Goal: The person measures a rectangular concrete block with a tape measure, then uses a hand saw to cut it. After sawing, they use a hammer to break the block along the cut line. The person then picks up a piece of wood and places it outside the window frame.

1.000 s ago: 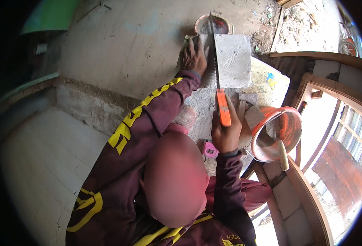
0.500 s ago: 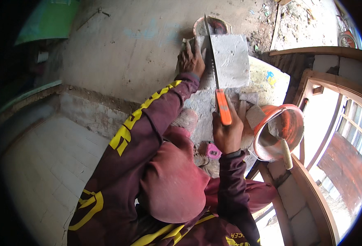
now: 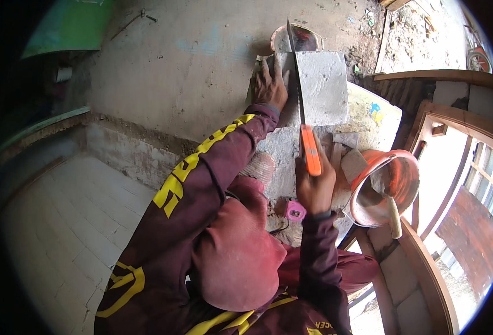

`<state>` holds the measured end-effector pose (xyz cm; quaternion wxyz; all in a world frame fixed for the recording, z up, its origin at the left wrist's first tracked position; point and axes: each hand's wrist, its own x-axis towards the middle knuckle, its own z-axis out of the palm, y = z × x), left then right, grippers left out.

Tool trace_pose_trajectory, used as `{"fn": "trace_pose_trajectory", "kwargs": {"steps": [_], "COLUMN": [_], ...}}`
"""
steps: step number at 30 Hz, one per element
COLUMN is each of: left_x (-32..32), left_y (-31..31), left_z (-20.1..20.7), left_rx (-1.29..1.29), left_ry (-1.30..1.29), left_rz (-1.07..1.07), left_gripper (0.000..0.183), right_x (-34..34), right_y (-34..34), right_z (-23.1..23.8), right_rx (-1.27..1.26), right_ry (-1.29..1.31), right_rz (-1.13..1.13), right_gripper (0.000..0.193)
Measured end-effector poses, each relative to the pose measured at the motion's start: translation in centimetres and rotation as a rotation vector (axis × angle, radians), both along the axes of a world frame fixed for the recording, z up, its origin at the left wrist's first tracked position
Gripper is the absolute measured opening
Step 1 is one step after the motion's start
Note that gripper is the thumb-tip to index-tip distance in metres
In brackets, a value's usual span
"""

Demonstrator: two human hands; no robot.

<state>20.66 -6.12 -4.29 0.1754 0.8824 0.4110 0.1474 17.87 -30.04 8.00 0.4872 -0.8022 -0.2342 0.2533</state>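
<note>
A pale grey lightweight block (image 3: 323,92) lies in front of me, with a handsaw (image 3: 312,153) laid lengthwise across it. The orange handle is toward me; the dark toothed blade runs away over the block and past its far edge. My right hand (image 3: 318,187) is wrapped round the handle, slightly blurred. Left of the blade, my left hand (image 3: 270,89) presses on the block's left part with its fingers spread. How deep the blade sits in the block I cannot tell.
An orange bucket (image 3: 360,206) leans at the right with a wooden-handled tool (image 3: 394,220) in it. A pink tape measure (image 3: 294,210) lies near my foot. Beyond the block stands another container (image 3: 280,42). Wooden frames (image 3: 433,273) edge the right side; small block offcuts (image 3: 353,164) lie beside the bucket.
The whole view has shifted slightly. The saw's tip reaches a little farther beyond the block, with my right hand still round its handle. My left hand stays on the block.
</note>
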Motion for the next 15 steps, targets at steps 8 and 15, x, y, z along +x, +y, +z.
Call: {"fn": "trace_pose_trajectory", "kwargs": {"steps": [8,15], "left_x": [-0.4,0.0], "left_y": [-1.1,0.1], "left_z": [-0.3,0.2], "left_rx": [0.111,0.053], "left_ry": [0.033,0.046], "left_rz": [0.011,-0.012], "left_gripper": [0.058,0.057], "right_x": [-7.8,1.3], "right_y": [-8.9,1.7], "right_z": [7.2,-0.5], "right_rx": [-0.205,-0.062], "right_ry": [0.049,-0.006], "right_rz": [0.002,-0.006], "right_gripper": [0.062,0.057]}}
